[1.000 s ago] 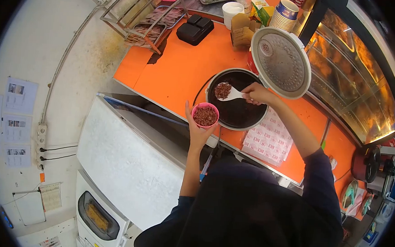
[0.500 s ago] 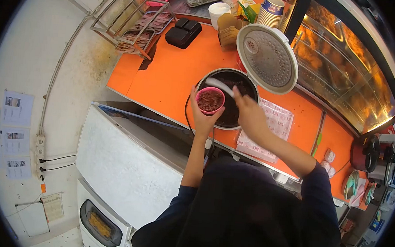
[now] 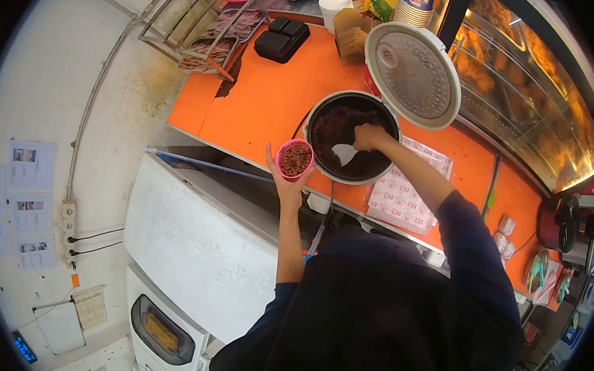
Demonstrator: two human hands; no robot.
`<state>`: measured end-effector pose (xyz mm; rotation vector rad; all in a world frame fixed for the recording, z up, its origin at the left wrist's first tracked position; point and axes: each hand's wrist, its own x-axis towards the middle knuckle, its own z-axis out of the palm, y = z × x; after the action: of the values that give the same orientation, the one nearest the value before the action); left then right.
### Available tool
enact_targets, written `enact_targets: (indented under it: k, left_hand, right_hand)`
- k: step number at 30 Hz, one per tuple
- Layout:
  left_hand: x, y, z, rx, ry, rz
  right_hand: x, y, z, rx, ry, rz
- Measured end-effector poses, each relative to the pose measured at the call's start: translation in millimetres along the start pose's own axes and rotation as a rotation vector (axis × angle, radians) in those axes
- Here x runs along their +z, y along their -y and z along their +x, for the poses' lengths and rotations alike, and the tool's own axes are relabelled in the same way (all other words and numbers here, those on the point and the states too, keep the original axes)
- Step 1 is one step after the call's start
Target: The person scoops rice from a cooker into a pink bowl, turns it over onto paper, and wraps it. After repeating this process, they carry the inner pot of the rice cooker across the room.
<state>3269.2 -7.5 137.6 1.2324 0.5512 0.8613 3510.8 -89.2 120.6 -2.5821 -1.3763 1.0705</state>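
My left hand is closed around a pink cup filled with reddish-brown rice, held just left of the rice cooker. Inside the cooker pot, my right hand grips a white rice paddle, its blade low over the dark rice. The round lid stands raised at the back right of the pot. How much rice lies at the bottom is hard to make out in the shade.
Printed wrapping sheets lie right of the cooker on the orange counter. Behind are a black lunch box, a cardboard box and stacked paper cups. A glass food warmer borders the right. A white chest freezer stands below left.
My left hand has drawn the pink cup away from over the pot, to the left. My right hand has lowered the rice paddle into the pot.
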Motion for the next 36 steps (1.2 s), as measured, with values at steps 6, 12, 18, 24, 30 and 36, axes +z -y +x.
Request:
enact_targets:
  k: [6,12,18,24,30,36]
  left_hand:
    - [-6,3,8,-0.019,0.075,-0.009]
    - [-8,-2,5,-0.055,0.082,-0.041]
    - [-4,-15,5,0.070,0.040,0.225]
    - [10,-5,4,0.124,0.114,0.251]
    - [59,-11,13,0.190,0.141,0.347]
    - [88,-9,19,0.256,0.189,0.459]
  right_hand:
    - [21,-25,40,0.017,0.198,0.591]
    - [1,-32,30,-0.175,0.276,0.610]
    - [-30,-30,-2,-0.158,0.249,0.635]
    - [-76,-9,-55,-0.335,0.011,0.517]
    - [-19,56,-141,-0.236,-0.829,-0.361]
    - [53,59,-161,-0.066,-1.025,-0.641]
